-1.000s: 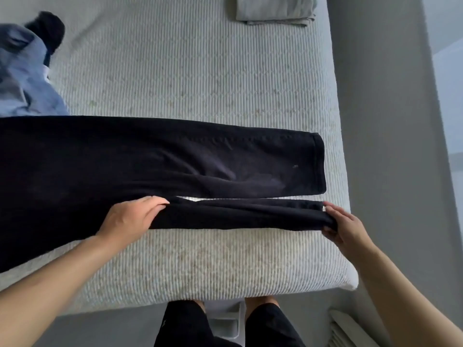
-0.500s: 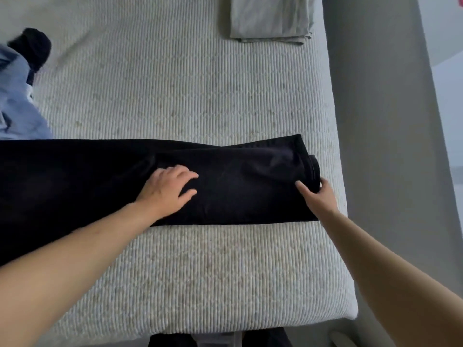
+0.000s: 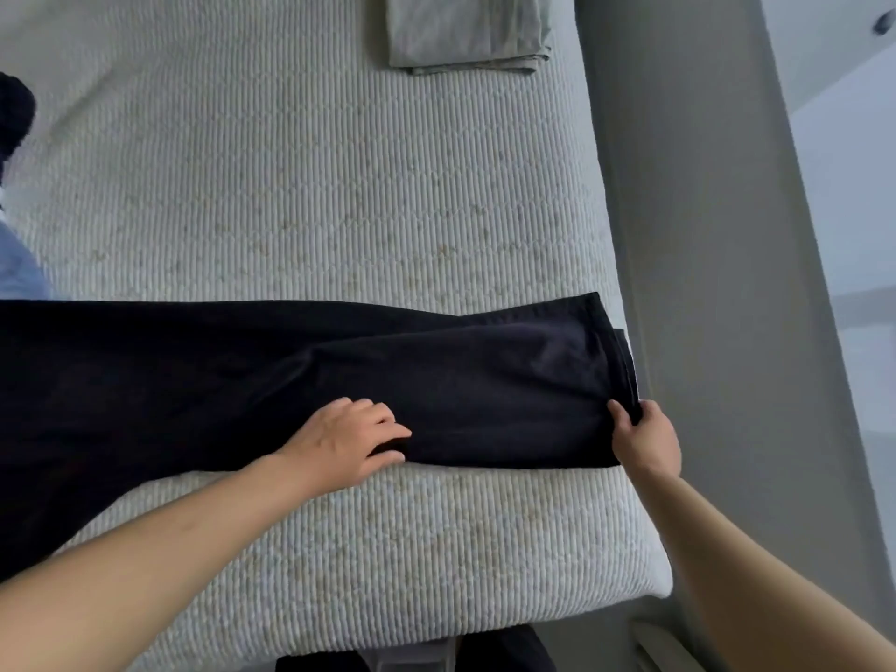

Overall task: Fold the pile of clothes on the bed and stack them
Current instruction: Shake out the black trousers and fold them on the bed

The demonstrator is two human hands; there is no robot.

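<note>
Black trousers (image 3: pixel 300 375) lie lengthwise across the near part of the bed (image 3: pixel 310 196), legs doubled one over the other; the left hand (image 3: pixel 346 441) rests on the near edge with fingers loosely bent, and the right hand (image 3: pixel 647 441) pinches the hems at the right end. To fold well, the hems should probably be squared and the cloth kept taut. No label or writing is legible.

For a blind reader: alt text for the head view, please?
Two hands work black trousers on a bed: left hand rests mid-leg, right hand pinches the hem. A folded grey garment lies at the far edge.
</note>
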